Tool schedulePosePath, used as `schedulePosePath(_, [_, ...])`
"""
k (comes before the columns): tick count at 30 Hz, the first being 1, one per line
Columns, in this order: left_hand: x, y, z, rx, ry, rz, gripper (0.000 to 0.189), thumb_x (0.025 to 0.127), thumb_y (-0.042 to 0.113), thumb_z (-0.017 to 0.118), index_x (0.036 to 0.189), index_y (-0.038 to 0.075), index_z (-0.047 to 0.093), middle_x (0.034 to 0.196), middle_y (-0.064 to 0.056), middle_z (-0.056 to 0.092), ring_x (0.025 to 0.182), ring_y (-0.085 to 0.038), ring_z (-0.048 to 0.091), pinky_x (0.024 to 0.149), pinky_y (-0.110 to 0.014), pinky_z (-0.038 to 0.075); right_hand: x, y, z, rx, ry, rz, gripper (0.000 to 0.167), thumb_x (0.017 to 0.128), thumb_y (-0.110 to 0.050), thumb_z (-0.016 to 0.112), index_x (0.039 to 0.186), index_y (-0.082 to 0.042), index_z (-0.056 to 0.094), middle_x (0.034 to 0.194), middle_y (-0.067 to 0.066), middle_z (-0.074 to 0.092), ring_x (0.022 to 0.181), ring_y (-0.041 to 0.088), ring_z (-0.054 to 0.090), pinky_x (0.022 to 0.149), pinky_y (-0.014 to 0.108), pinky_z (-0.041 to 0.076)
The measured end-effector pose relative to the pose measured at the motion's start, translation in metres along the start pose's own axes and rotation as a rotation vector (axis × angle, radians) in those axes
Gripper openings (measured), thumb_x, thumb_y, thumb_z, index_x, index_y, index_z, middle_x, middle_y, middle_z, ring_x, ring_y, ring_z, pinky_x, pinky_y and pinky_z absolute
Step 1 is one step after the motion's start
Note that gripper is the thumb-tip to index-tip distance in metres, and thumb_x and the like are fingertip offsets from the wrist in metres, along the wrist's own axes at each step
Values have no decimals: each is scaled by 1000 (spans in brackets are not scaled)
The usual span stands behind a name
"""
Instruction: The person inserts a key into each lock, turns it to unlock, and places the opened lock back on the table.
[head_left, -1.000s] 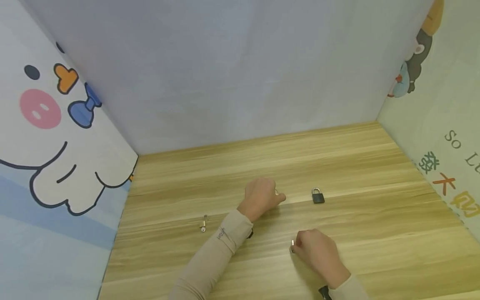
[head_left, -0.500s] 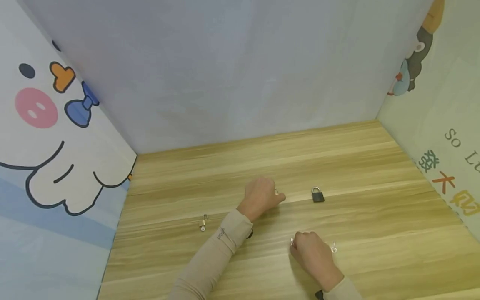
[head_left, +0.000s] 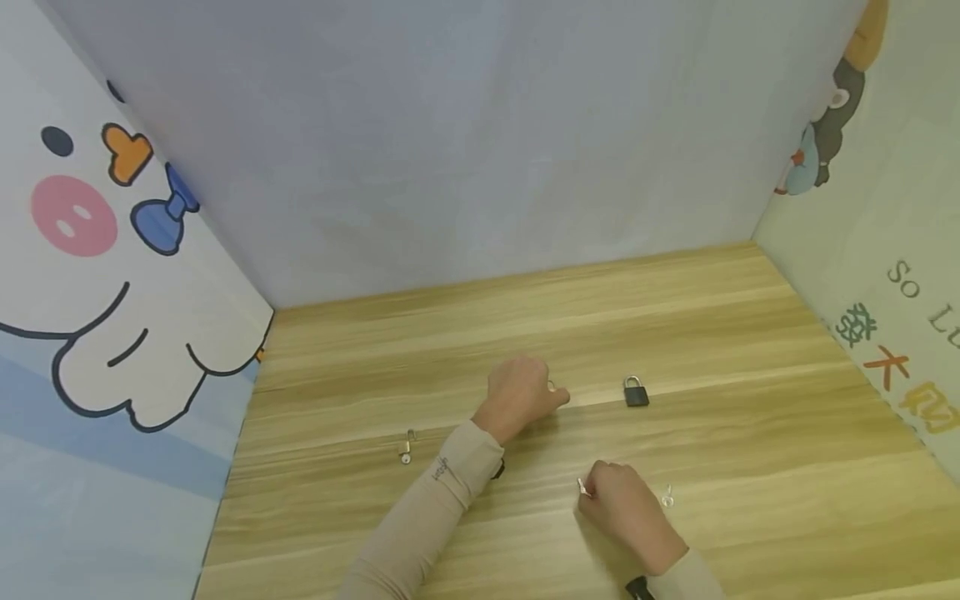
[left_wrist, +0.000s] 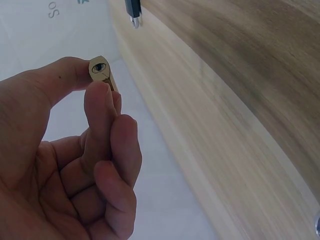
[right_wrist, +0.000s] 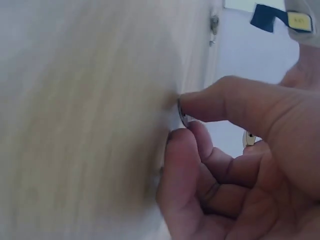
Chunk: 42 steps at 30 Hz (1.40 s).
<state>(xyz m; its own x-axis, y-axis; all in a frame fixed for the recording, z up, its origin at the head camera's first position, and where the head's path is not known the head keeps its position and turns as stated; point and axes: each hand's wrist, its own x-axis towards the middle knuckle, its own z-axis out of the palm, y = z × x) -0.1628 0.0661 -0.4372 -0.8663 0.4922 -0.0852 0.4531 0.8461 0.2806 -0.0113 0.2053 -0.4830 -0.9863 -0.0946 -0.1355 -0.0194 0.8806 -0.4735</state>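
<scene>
A plain grey rear panel [head_left: 465,150] and two printed side panels [head_left: 82,300] bounded a wood-grain tabletop [head_left: 360,358]. Two beige sleeves [head_left: 420,521] extended over this surface.

The left hand [head_left: 519,393] pinched a brass padlock [left_wrist: 101,72] between thumb and index finger; the remaining fingers were curled toward the palm. The right hand [head_left: 626,510], positioned nearer the person, pinched a silver key [head_left: 582,487] between thumb and finger, low over the tabletop; surface contact could not be determined.

A black padlock [head_left: 636,396] rested to the right of the left hand, silver shackle pointing away from the person. The gripped brass unit presented a rounded end face with a dark keyway set in it.

A second brass padlock [head_left: 405,447] lay left of the left sleeve, with a round-headed key [head_left: 406,458] at its near end; insertion was too small to confirm. A loose key [head_left: 667,498] lay beside the right hand. The pinched key's narrow blade projected beyond the fingers.
</scene>
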Motion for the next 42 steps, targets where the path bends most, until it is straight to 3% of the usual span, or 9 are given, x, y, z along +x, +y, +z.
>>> schedulePosePath(10, [-2, -7, 2, -22, -2, -28, 57, 88, 46, 68, 52, 19, 34, 43, 10, 22, 38, -3, 18, 36, -20, 17, 7, 11, -5, 388, -64, 45, 6, 89, -5, 71, 88, -3, 66, 77, 0, 63, 62, 12, 58, 55, 26, 50])
schedulePosePath(19, [-3, -11, 1, -23, 7, -47, 52, 83, 44, 69, 52, 21, 35, 45, 10, 24, 42, -5, 23, 38, -23, 20, 22, 11, -6, 697, 26, 86, 7, 93, -2, 66, 97, 3, 68, 86, 9, 70, 64, 21, 65, 60, 28, 54])
schedulePosePath(29, [-6, -13, -3, -83, -21, -65, 52, 82, 42, 72, 55, 20, 34, 47, 10, 25, 43, -5, 21, 38, -21, 20, 42, 0, -10, 822, 84, 88, 12, 94, -2, 65, 101, 7, 69, 92, 18, 71, 70, 26, 67, 63, 30, 55])
schedulePosePath(42, [-7, -17, -5, -116, -19, -63, 51, 81, 36, 71, 53, 20, 31, 46, 11, 21, 42, -5, 17, 39, -21, 16, 63, -9, -16, 918, 53, 112, 13, 95, 3, 60, 101, 10, 68, 97, 17, 71, 80, 33, 69, 69, 33, 57])
